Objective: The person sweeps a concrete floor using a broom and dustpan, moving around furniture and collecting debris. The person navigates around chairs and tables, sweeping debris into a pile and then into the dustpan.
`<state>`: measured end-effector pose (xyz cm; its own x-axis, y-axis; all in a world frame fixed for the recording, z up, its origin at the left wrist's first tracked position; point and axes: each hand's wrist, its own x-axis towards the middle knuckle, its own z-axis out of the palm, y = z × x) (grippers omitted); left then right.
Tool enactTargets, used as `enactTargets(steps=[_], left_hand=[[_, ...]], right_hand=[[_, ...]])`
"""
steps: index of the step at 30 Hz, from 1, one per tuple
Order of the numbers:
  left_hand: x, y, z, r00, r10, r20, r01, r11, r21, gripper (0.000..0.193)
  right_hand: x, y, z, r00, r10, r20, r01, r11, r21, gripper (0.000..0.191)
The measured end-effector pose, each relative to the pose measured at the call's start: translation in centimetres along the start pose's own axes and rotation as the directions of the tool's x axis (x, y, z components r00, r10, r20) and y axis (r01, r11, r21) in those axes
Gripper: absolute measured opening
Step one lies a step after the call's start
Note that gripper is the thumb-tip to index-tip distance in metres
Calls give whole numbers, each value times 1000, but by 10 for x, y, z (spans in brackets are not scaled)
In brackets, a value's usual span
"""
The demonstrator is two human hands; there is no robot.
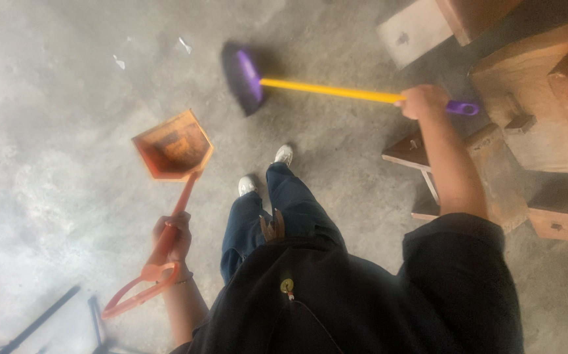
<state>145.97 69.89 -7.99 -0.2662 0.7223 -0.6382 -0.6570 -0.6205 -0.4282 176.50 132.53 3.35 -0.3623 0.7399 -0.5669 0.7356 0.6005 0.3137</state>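
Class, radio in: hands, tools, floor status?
Left hand grips orange dustpan handle. Right hand grips yellow broom. Paper scraps beyond purple bristles. Wooden furniture close right.

Left hand (pixel 174 237) low at side, fist closed. Right hand (pixel 422 101) extended forward, arm straight, fist closed.

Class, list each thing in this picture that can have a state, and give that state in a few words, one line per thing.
Left hand: closed on the dustpan handle.
Right hand: closed on the broom handle.
Orange dustpan: held tilted, no debris visible inside.
Purple broom: head blurred, low by the concrete floor.
Paper scraps: lying loose on floor.
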Motion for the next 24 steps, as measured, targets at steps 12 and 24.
enactTargets(steps=[12, 24], left_hand=[[85, -52, 49, 989, -98, 109, 102, 994, -33, 29], [158, -71, 110, 987, -157, -22, 157, 988, -1, 30]], right_hand=[[57, 78, -18, 989, 27, -145, 10, 970, 244, 37], [138, -151, -100, 961, -272, -52, 270, 884, 383, 33]])
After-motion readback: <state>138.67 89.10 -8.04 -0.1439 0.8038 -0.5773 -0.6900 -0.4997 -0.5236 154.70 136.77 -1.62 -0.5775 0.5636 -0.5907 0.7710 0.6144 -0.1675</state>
